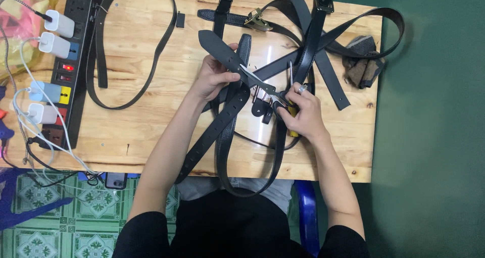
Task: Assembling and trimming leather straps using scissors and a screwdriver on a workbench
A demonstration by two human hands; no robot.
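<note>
- Hard to see exactly what's going on at the middle of the frame: the spot where the screwdriver (291,94) tip meets the belt (227,53) is a tangle of black straps and small metal bits, so I can't tell what the tip is touching.
- The screwdriver's yellow handle is mostly buried in the right hand (302,117); only a sliver shows below the palm, plus the thin metal shaft sticking up toward the top of the frame.
- Right hand fingers are curled tight around that handle.
- Left hand (214,76) is pinching the belt, thumb on top, fingers wrapped under and out of sight.
- The belt sits just above centre on the wooden table (151,132). Its long axis runs diagonally, rounded end pointing to the upper left, the rest heading lower right toward the right hand.
- More belts pile up at upper right, some cut off by the top edge.
- Power strip (76,61) with chargers runs along the left.
</note>
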